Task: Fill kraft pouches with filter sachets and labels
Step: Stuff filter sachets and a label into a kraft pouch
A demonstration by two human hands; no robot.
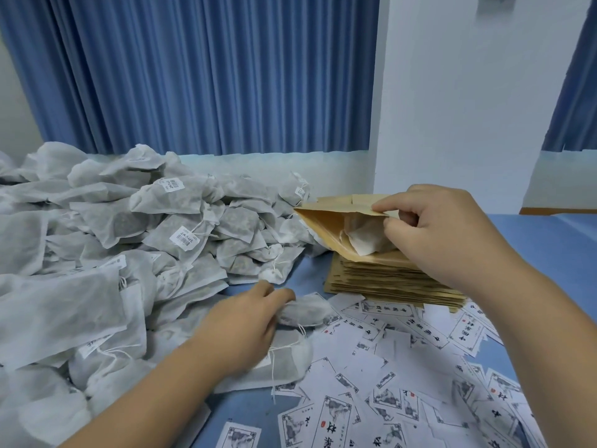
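An open kraft pouch lies on top of a stack of flat kraft pouches, mouth facing left. My right hand pinches its upper lip and holds it open; a white filter sachet sits partly inside the mouth. My left hand grips another filter sachet on the blue table in front of the stack. A big heap of filter sachets covers the left side. Printed paper labels lie scattered at the front right.
Blue curtains hang behind the table, with a white wall column at the right. Bare blue table surface shows to the right of the pouch stack.
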